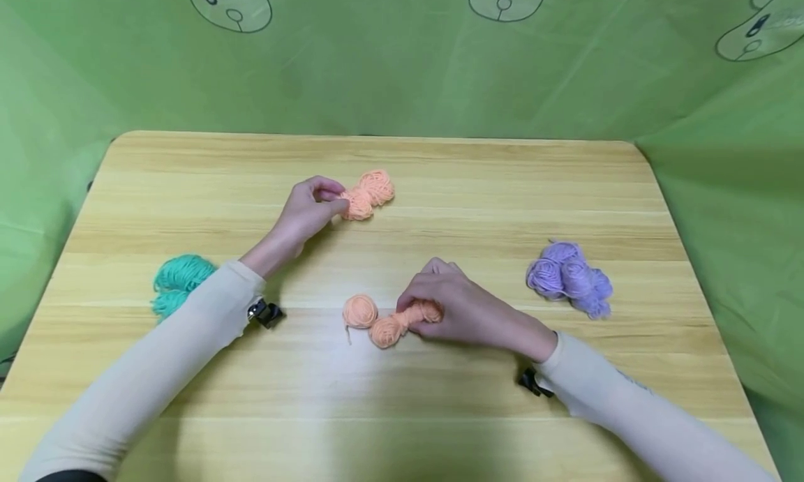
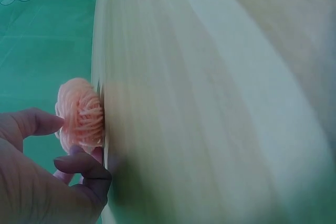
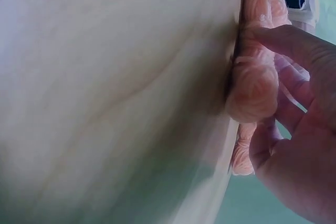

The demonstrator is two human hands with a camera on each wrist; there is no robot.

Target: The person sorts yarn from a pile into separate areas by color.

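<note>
Toward the back of the table, my left hand (image 1: pixel 306 211) pinches the near-left end of a peach yarn skein (image 1: pixel 375 187), narrowed at its middle. In the left wrist view this yarn (image 2: pixel 80 111) lies between the thumb and fingers, low against the tabletop. Closer to me, my right hand (image 1: pixel 467 306) grips the right end of another peach yarn skein (image 1: pixel 386 332), also narrow at the waist. The right wrist view shows the thumb over that yarn (image 3: pixel 254 93), with the other fingers partly hidden behind it. A round peach yarn ball (image 1: pixel 360 311) sits just beside its left end.
Purple yarn (image 1: pixel 573 278) lies in a cluster on the right side of the wooden table (image 1: pixel 440 412). Teal yarn (image 1: pixel 182 276) lies at left, partly covered by my left sleeve (image 1: pixel 169 356). A green cloth (image 1: pixel 377 70) hangs behind the table's back edge.
</note>
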